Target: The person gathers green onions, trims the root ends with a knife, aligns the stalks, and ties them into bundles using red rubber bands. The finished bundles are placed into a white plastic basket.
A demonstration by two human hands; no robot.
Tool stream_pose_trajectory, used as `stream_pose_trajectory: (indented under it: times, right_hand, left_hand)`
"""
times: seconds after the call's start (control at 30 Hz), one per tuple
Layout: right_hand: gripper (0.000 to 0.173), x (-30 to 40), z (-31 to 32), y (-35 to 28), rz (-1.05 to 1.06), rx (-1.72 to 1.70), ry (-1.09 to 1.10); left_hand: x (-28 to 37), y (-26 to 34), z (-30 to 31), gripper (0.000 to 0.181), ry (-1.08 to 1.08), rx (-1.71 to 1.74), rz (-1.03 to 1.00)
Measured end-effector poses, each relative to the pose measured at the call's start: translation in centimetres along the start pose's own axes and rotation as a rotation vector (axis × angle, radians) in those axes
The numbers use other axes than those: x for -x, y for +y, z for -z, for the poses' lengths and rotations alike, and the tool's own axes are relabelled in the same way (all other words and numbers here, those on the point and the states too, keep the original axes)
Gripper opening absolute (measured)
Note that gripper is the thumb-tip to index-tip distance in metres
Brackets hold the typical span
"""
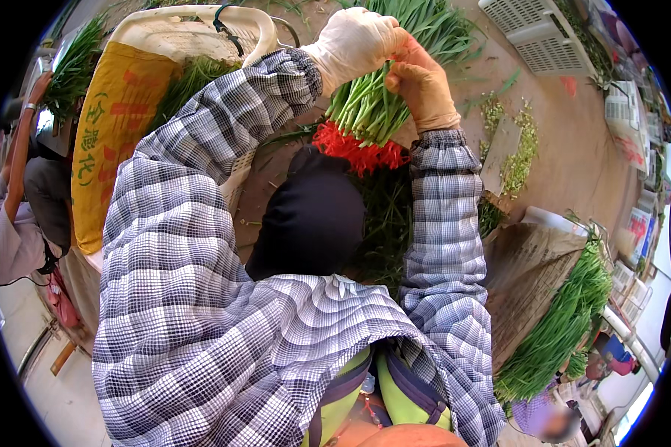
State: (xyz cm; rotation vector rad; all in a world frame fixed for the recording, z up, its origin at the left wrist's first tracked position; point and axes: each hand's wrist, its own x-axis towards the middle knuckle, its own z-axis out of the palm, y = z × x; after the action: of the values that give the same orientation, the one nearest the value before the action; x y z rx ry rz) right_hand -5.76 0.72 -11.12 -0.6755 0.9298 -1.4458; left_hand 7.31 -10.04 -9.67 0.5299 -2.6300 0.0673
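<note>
A bunch of long-leaved green vegetables lies across in front of me, cut pale stems towards me and leaves pointing away. My left hand, in a whitish glove, is curled over the bunch from the left. From the right, my right hand, in an orange-tinted glove, has its fingers bent in against the bunch. The hands meet above the stems, with a bit of red showing where they touch; their fingertips are partly hidden. Below the cut ends sits a tangle of red strips.
A white plastic basket with a yellow printed sack and greens stands left. Right are trimmings, a white crate and greens beside brown sacking. Another person sits far left.
</note>
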Motion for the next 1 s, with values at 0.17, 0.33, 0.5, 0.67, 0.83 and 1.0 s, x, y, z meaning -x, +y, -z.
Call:
stream_pose_trajectory:
  times: [0.17,0.33,0.5,0.67,0.83,1.0]
  right_hand:
    - [0.021,1.7,-1.6,1.1,-0.022,0.271,0.231]
    - [0.031,1.1,0.3,1.1,0.115,-0.051,0.193]
    - [0.021,1.2,-1.5,-0.3,-0.031,0.048,0.233]
    - [0.024,5.5,-2.3,-2.9,0.14,0.042,0.182]
    - [0.025,3.8,-2.2,-3.8,0.077,-0.166,0.034]
    - [0.022,1.9,-1.5,-3.2,0.115,-0.103,0.129]
  left_hand:
    - [0.8,0.5,-0.5,0.014,0.082,0.363,0.344]
    - [3.3,2.1,0.7,0.096,0.026,0.645,0.677]
    - [5.2,6.4,-2.1,0.15,-0.237,0.557,0.791]
    - [5.1,2.6,-0.6,0.146,-0.436,0.747,0.789]
    - [3.5,-0.3,0.9,0.141,-0.634,0.628,0.706]
    - [3.2,2.2,1.8,0.146,-0.45,0.475,0.656]
